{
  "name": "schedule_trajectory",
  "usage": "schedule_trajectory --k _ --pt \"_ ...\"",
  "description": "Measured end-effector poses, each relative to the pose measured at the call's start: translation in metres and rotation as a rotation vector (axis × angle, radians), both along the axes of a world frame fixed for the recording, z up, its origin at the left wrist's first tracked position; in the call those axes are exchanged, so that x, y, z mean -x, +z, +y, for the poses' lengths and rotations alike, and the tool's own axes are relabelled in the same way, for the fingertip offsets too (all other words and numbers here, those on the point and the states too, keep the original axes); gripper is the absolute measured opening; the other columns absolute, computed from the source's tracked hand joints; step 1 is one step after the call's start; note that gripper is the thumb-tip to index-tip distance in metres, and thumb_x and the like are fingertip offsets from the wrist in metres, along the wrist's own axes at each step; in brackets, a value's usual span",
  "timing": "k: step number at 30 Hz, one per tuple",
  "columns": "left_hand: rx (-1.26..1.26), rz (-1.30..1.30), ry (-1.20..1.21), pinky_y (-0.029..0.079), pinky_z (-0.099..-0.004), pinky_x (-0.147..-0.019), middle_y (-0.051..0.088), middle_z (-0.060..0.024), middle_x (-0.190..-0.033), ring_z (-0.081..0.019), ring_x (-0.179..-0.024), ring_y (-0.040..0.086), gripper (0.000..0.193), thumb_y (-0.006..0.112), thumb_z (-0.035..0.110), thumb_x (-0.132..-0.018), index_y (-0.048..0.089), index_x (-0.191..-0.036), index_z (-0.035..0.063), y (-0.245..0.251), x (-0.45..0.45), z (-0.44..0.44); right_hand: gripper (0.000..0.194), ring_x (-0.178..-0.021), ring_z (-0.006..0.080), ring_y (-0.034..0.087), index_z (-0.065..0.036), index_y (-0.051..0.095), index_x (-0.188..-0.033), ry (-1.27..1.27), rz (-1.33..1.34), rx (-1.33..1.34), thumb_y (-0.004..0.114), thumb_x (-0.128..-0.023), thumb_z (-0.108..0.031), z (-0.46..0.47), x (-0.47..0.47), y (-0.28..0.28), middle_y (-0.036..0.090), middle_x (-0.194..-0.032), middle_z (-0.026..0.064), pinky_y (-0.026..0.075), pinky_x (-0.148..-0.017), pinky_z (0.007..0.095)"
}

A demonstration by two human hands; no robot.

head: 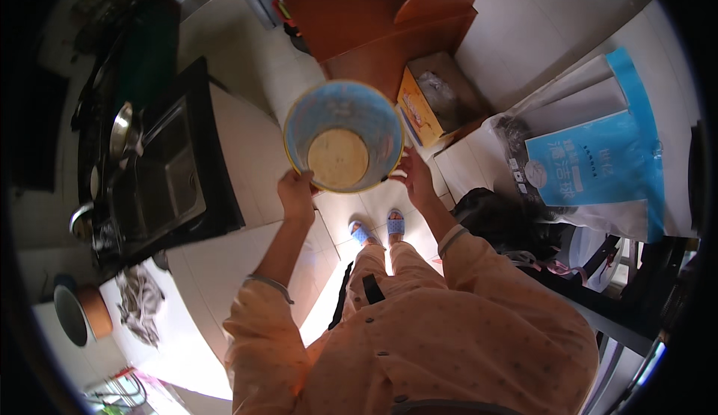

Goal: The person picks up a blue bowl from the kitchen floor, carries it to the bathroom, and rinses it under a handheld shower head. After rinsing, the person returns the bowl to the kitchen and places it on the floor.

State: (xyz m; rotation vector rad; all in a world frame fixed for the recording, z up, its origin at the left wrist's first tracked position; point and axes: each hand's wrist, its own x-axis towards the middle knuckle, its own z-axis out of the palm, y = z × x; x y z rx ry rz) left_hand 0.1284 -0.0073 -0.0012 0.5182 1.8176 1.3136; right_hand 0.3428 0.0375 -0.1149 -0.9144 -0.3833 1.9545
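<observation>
A round plastic bin (359, 103) with a blue inner wall and a yellow rim is held out before me above the floor. I look down into its mouth, where a pale yellowish bottom shows with no contents visible. My left hand (297, 199) grips the near left of the rim, the thumb over the edge and the fingers mostly hidden behind the wall. On the near right side, my right hand (415, 176) holds the rim between thumb and fingers. A small dark spot sits on the rim beside the right fingers.
To the left is a steel sink (162, 168) in a black countertop, with a metal bowl (122, 129) at its edge. Ahead stands a reddish-brown wooden cabinet (359, 16), and an open cardboard box (420, 106) is near it. A blue-and-clear plastic package (589, 162) hangs at right.
</observation>
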Motion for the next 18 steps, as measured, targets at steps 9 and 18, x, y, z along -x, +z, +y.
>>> schedule_trajectory --k 9,18 --pt "0.291 -0.074 -0.137 0.044 -0.0248 -0.047 0.049 -0.0047 -0.063 -0.0118 -0.051 0.049 0.006 0.053 0.003 -0.075 0.049 -0.071 0.0009 -0.191 0.017 -0.036 0.030 -0.070 0.0172 0.057 0.000 0.050 -0.103 0.318 -0.404 0.151 0.054 -0.079 -0.018 -0.054 0.010 -0.155 0.057 -0.085 0.0106 0.048 -0.064 0.0308" --pt "0.559 -0.206 -0.391 0.043 -0.0289 -0.063 0.057 -0.0080 -0.082 -0.0165 -0.069 0.060 0.016 0.049 0.015 -0.082 0.053 -0.094 0.0046 -0.342 0.015 -0.034 0.022 -0.059 0.0178 0.056 0.006 0.051 -0.092 0.122 -0.549 0.424 0.048 -0.070 0.002 -0.093 0.003 -0.359 0.057 -0.077 0.0107 0.046 -0.052 0.0284"
